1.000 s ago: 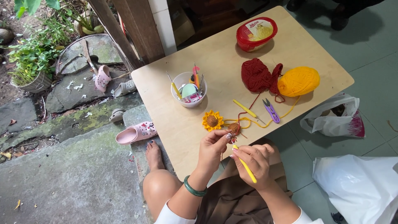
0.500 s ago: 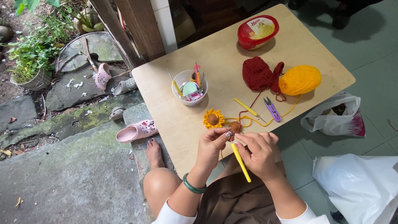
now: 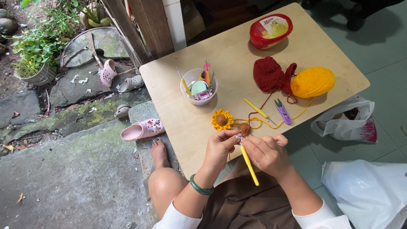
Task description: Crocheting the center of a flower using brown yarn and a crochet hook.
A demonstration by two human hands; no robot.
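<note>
Fingers of the left hand (image 3: 220, 146) pinch a small brown crochet disc (image 3: 243, 129) to steady it, while the right hand (image 3: 267, 152) grips a yellow crochet hook (image 3: 249, 165) pen-style for working its edge.

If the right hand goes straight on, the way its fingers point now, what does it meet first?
Probably the left hand, whose fingertips already nearly touch the right hand at the small brown crochet piece; depth is unclear.

Red-lidded tub (image 3: 271, 31) at tabletop's (image 3: 178, 123) far edge; purple snips (image 3: 282, 111) near yellow yarn ball (image 3: 313, 82); pink clog (image 3: 142, 129) on the step.
</note>
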